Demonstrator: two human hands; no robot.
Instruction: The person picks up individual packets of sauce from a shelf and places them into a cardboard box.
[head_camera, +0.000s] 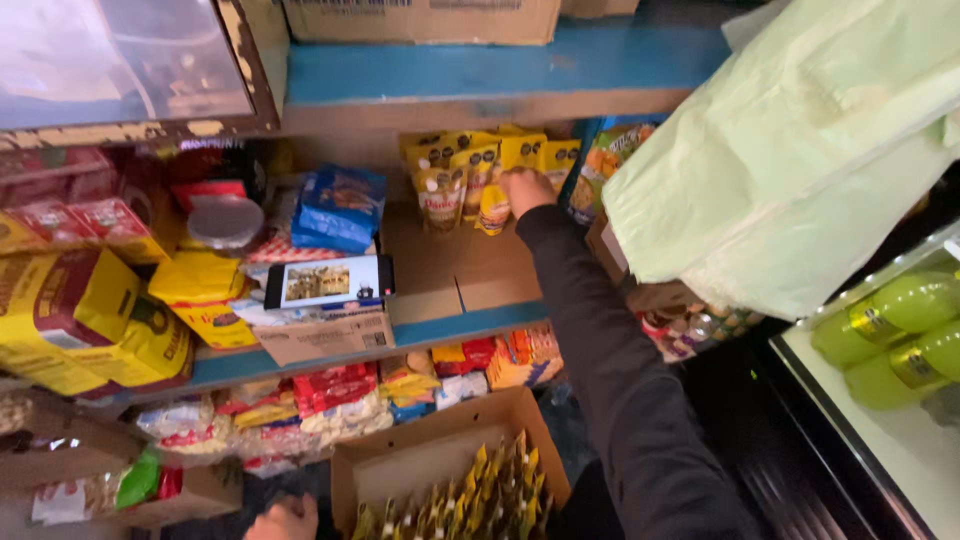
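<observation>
Shop shelf (455, 325), right hand (525, 190) pinching yellow pouch (493, 208), left hand (285, 520) low, grip unclear.

This is a small grocery shop, seen at its stock shelves. A blue-painted wooden shelf (440, 328) carries goods in multiples: a row of yellow stand-up sauce pouches (480, 165) against the back, a stack of blue plastic packets (340, 208), and big yellow paper sacks (80, 320) on the left. Below it, red and yellow snack packets (330, 395) lie crowded together. An open brown cardboard carton (445, 465) on the floor holds more yellow pouches standing in rows. On the right, green plastic drink bottles (890, 325) lie in a white cooler.
</observation>
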